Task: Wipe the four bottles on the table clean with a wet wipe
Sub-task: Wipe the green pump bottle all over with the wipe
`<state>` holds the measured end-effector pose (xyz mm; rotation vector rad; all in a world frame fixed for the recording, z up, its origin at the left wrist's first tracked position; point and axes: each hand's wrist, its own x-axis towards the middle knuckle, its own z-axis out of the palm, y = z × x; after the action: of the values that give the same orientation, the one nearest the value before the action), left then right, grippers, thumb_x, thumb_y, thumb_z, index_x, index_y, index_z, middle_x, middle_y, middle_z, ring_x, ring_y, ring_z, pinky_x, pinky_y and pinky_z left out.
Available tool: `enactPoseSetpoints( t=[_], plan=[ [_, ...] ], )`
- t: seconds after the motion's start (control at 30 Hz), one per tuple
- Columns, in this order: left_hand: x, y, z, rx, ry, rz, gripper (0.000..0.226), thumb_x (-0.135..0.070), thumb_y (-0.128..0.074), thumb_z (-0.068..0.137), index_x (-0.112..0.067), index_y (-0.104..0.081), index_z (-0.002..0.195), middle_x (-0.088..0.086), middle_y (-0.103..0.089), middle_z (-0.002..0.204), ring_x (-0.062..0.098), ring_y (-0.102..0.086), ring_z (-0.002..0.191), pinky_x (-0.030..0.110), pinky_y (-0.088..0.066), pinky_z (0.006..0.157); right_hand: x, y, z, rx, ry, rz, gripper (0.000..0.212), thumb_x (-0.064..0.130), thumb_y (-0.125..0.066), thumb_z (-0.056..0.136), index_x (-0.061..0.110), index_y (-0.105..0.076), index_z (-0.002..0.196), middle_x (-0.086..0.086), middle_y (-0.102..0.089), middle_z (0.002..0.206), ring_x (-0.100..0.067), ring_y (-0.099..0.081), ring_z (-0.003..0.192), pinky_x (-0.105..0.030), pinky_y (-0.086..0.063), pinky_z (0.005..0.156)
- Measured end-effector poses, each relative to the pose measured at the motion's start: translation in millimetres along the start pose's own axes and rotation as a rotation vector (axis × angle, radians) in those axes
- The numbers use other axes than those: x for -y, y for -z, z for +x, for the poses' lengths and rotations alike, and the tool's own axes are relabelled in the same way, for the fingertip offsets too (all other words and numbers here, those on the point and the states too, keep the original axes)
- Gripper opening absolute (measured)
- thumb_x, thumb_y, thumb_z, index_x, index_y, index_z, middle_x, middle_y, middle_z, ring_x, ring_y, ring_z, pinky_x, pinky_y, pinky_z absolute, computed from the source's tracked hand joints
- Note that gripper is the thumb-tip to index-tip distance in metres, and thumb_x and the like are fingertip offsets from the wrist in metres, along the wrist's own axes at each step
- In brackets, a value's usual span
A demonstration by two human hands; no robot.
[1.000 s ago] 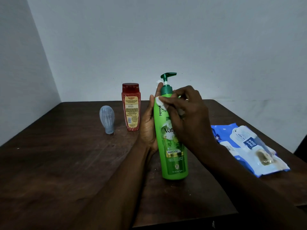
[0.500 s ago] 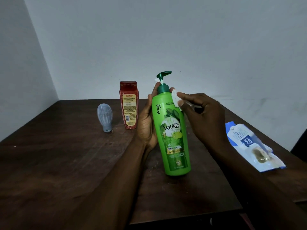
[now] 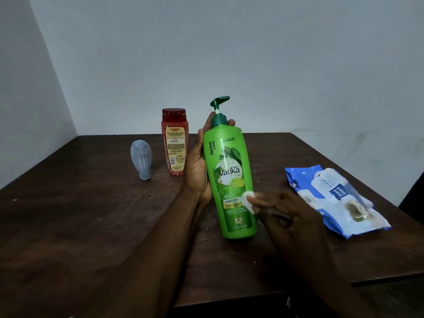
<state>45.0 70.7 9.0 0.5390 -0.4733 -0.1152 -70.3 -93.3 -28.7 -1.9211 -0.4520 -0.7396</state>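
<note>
The left hand (image 3: 197,166) wraps around the tall green bottle (image 3: 231,180), held tilted over the bench (image 3: 91,214). The right hand (image 3: 289,216) pinches a small wet wipe (image 3: 249,199) against its label. Pushing too hard could make the bottle slip. The red bottle (image 3: 174,143) and grey bottle (image 3: 141,160) stand behind, well apart; the wipes pack (image 3: 332,198) lies to the right.

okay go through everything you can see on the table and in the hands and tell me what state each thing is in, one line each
green pump bottle: tilted, held near the neck by the left hand.
wet wipe: bunched, pressed on the bottle's label by the right hand.
red bottle: upright, capped, untouched.
grey bottle: standing on its cap.
wipes pack: lying flat, flap peeled open.
table: dark wood, scuffed.
</note>
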Motion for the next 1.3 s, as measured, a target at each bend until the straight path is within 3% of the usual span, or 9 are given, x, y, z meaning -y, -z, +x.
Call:
enactPoseSetpoints(
  t=[0.17,0.27,0.37,0.53,0.7,0.87,0.93,1.1,1.3],
  plan=[
    [0,-3,1,-0.031,-0.003,0.031,0.054,-0.043,-0.027,0.106,-0.016,-0.033,0.152,0.009,-0.062,0.129,0.025,-0.061,0.113,0.041,-0.053,0.092,1,6,-24,0.001,0.005,0.013,0.02,0.011,-0.081,0.075,0.023,-0.081,0.091,0.012,-0.073,0.095,0.006,-0.068,0.091,-0.005,-0.05,0.071],
    [-2,-6,0,-0.054,0.028,0.092,0.067,-0.059,-0.037,0.095,-0.012,-0.049,0.141,0.005,-0.066,0.12,0.02,-0.067,0.099,0.038,-0.056,0.084,4,5,-25,0.0,0.036,-0.006,0.019,0.012,-0.081,0.074,0.022,-0.081,0.09,0.01,-0.072,0.098,0.005,-0.069,0.09,-0.005,-0.051,0.07],
    [-3,-8,-2,-0.032,0.103,0.133,0.063,-0.058,-0.044,0.089,-0.012,-0.06,0.128,0.003,-0.07,0.106,0.016,-0.069,0.086,0.033,-0.057,0.076,6,3,-25,-0.005,0.011,0.039,0.019,0.018,-0.08,0.074,0.027,-0.081,0.09,0.012,-0.07,0.098,0.003,-0.069,0.091,-0.007,-0.052,0.068],
    [-1,-10,1,-0.04,0.036,0.237,0.087,-0.051,-0.074,0.08,-0.006,-0.041,0.147,0.011,-0.061,0.12,0.021,-0.065,0.092,0.036,-0.056,0.074,6,1,-21,-0.022,0.071,-0.043,0.025,0.016,-0.08,0.077,0.028,-0.079,0.098,0.015,-0.068,0.1,0.003,-0.067,0.095,-0.008,-0.052,0.07],
    [-1,-10,1,-0.014,0.012,0.248,0.089,-0.051,-0.075,0.078,-0.004,-0.041,0.146,0.012,-0.062,0.115,0.021,-0.066,0.087,0.036,-0.056,0.072,11,-3,9,-0.038,0.093,-0.017,0.029,0.005,-0.078,0.08,0.025,-0.077,0.102,0.009,-0.067,0.103,0.001,-0.065,0.098,-0.006,-0.05,0.07],
    [-2,-9,0,0.016,0.057,0.237,0.09,-0.052,-0.076,0.077,-0.006,-0.041,0.147,0.013,-0.062,0.119,0.025,-0.065,0.092,0.04,-0.054,0.078,27,-3,55,-0.06,0.128,0.012,0.019,0.012,-0.074,0.086,0.017,-0.078,0.104,0.0,-0.069,0.103,0.003,-0.064,0.097,-0.001,-0.045,0.072],
    [-1,-8,0,0.01,0.058,0.25,0.089,-0.052,-0.076,0.077,-0.006,-0.042,0.146,0.016,-0.063,0.114,0.027,-0.066,0.087,0.039,-0.056,0.073,32,-2,78,-0.074,0.113,0.04,0.017,0.01,-0.075,0.087,0.014,-0.079,0.103,-0.002,-0.069,0.102,0.002,-0.065,0.094,-0.002,-0.045,0.072],
    [4,-10,0,-0.029,-0.038,0.322,0.053,-0.034,-0.05,0.099,-0.011,-0.044,0.146,0.015,-0.066,0.105,0.021,-0.068,0.078,0.034,-0.058,0.066,39,2,120,-0.107,0.194,-0.055,0.018,0.011,-0.076,0.085,0.019,-0.08,0.1,0.003,-0.072,0.097,-0.003,-0.068,0.091,-0.015,-0.052,0.08],
    [6,-11,2,-0.087,-0.119,0.449,0.037,-0.024,-0.042,0.104,-0.018,-0.054,0.139,0.007,-0.071,0.1,0.012,-0.066,0.07,0.026,-0.057,0.057,45,1,125,-0.1,0.211,-0.039,0.016,0.013,-0.078,0.083,0.02,-0.08,0.098,0.008,-0.073,0.096,0.001,-0.068,0.088,-0.011,-0.049,0.081]
  ],
)
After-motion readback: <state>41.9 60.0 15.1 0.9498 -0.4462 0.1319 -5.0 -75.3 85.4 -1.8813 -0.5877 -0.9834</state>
